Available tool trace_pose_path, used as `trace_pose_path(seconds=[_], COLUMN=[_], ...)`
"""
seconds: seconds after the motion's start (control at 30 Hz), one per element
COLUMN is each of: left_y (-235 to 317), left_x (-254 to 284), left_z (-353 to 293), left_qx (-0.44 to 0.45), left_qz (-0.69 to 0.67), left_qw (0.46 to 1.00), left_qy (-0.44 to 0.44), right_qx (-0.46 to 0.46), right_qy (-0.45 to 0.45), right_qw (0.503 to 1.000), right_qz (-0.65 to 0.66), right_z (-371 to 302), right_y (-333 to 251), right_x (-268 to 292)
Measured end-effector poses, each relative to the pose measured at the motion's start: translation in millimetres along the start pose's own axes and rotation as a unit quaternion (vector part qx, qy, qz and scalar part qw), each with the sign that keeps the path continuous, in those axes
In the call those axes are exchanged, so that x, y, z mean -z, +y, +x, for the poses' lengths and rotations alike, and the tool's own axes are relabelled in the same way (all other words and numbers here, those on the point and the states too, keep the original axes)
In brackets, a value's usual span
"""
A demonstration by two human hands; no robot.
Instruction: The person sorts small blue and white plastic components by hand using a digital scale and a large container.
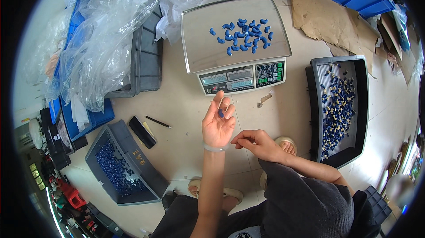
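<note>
My left hand point(217, 125) is palm up in front of the scale, fingers curled over a small blue piece point(221, 113). A pale bangle point(216, 148) circles that wrist. Close beside the bangle is my right hand point(259, 144), its fingers curled in a pinch; what they hold, if anything, is hidden. Ahead stands a digital scale point(241, 78) with a wide metal pan point(199, 29). Several curved blue pieces point(248, 34) lie spread over the right part of the pan.
At the right, a black tray point(314, 105) contains many blue and cream pieces point(336, 109). A grey bin point(155, 178) at lower left has small blue parts point(117, 167). Near it lie a dark case point(141, 131) and a pen point(158, 122). Plastic bags point(106, 38) cover crates at upper left; cardboard point(323, 16) lies upper right.
</note>
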State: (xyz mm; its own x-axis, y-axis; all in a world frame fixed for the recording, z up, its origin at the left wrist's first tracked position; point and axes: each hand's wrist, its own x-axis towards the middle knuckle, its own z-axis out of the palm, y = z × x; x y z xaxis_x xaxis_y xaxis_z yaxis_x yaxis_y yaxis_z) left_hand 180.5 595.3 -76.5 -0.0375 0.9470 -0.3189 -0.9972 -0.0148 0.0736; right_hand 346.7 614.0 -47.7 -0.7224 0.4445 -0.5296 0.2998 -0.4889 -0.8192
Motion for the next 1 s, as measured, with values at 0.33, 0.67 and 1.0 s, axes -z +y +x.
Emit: trace_pose_path(seconds=[0.33,0.67,1.0], left_y=[-0.6,91.2,356.7], left_x=[-26.8,-100.5,-8.4], left_z=[29.1,65.7,-310.4], left_qx=[0.007,-0.236,-0.241], left_qz=[0.006,0.558,0.776], left_qw=[1.0,0.792,0.294], left_qy=[-0.024,0.07,0.503], right_qx=[-0.017,-0.024,-0.084], right_qy=[-0.013,-0.044,-0.077], right_qw=[1.0,0.999,0.969], right_qz=[0.008,-0.02,-0.218], right_z=[-2.7,4.0,-8.5], right_y=[1.4,2.3,-29.6], right_x=[9.2,0.3,31.6])
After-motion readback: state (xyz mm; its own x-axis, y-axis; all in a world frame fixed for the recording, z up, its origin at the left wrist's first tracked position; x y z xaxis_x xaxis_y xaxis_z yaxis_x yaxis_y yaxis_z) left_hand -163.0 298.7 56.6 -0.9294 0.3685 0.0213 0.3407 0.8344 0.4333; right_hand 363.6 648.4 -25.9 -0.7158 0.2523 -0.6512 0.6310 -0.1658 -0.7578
